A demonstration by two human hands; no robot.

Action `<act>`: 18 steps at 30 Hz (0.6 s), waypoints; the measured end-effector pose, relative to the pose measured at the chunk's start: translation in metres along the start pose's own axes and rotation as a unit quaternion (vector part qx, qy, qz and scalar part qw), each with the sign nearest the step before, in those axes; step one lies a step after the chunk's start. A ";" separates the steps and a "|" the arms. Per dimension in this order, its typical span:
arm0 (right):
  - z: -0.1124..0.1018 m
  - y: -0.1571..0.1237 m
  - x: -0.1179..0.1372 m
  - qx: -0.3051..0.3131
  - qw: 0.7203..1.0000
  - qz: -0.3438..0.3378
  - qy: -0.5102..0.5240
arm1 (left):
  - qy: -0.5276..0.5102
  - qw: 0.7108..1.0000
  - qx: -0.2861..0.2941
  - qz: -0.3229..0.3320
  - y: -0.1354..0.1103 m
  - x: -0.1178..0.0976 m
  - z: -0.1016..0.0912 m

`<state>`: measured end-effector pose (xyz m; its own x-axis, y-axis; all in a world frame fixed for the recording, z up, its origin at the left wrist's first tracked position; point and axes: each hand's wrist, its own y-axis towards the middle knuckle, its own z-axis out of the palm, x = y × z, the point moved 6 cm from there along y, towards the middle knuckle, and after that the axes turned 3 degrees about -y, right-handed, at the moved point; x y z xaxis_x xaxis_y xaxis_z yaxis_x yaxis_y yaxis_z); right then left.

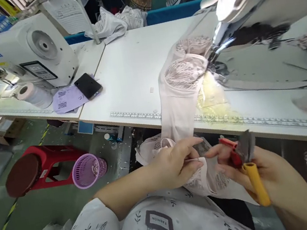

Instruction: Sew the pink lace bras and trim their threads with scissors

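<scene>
Pinching the pale lace garment (205,178) at the frame's lower centre, the left hand (171,166) holds its edge; the right hand (268,168) grips snips (249,167). The garment seems light, soft, snag-prone, best held by its edging.

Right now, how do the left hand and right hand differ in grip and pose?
- Grip: the left hand pinches pale fabric; the right hand holds scissors with red and yellow handles.
- Pose: the left hand's fingers point toward the picture's right; the right hand's point toward its left.

Shared: both are bare, near the table's front edge.
</scene>
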<state>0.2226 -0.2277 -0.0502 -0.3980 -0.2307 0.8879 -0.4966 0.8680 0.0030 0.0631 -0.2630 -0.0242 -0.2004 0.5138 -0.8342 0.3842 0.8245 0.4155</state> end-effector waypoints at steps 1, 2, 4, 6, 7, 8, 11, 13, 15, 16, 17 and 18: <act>0.000 0.005 0.008 0.011 0.999 -0.026 0.015 | -0.007 1.000 0.007 -0.001 0.001 0.000 0.003; 0.000 0.009 0.015 0.026 0.998 -0.048 0.025 | -0.014 1.000 0.010 -0.003 0.002 0.000 0.005; 0.002 0.016 0.025 0.048 0.996 -0.072 0.024 | -0.029 1.000 0.007 -0.010 0.003 0.002 0.008; 0.003 0.021 0.029 0.051 0.996 -0.074 0.016 | -0.039 0.999 -0.002 -0.020 0.003 0.005 0.009; 0.004 0.022 0.029 0.048 0.996 -0.069 0.015 | -0.037 0.999 -0.006 -0.032 0.002 0.007 0.010; 0.004 0.022 0.027 0.044 0.997 -0.059 0.017 | -0.028 0.998 -0.010 -0.050 0.001 0.010 0.010; 0.008 0.018 0.016 0.030 0.998 -0.006 0.046 | 0.024 0.993 -0.026 -0.114 -0.001 0.018 0.008; 0.013 0.015 0.008 0.025 0.996 0.028 0.086 | 0.025 0.989 -0.039 -0.142 -0.002 0.022 0.008; 0.016 0.013 0.003 0.016 0.991 0.048 0.121 | -0.016 0.984 -0.043 -0.172 -0.001 0.025 0.011; 0.017 0.012 0.000 0.011 0.990 0.054 0.132 | -0.047 0.979 -0.042 -0.196 -0.002 0.028 0.013; 0.016 0.012 -0.002 0.008 0.989 0.059 0.138 | -0.079 0.970 -0.041 -0.224 -0.002 0.031 0.015; 0.015 0.012 -0.005 0.013 0.989 0.060 0.137 | -0.112 0.960 -0.041 -0.252 -0.003 0.034 0.017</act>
<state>0.2065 -0.2226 -0.0612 -0.2336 0.0032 0.9723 -0.4805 0.8690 -0.1183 0.0702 -0.2519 -0.0600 -0.1402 -0.0114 -0.9901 0.2153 0.9757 -0.0417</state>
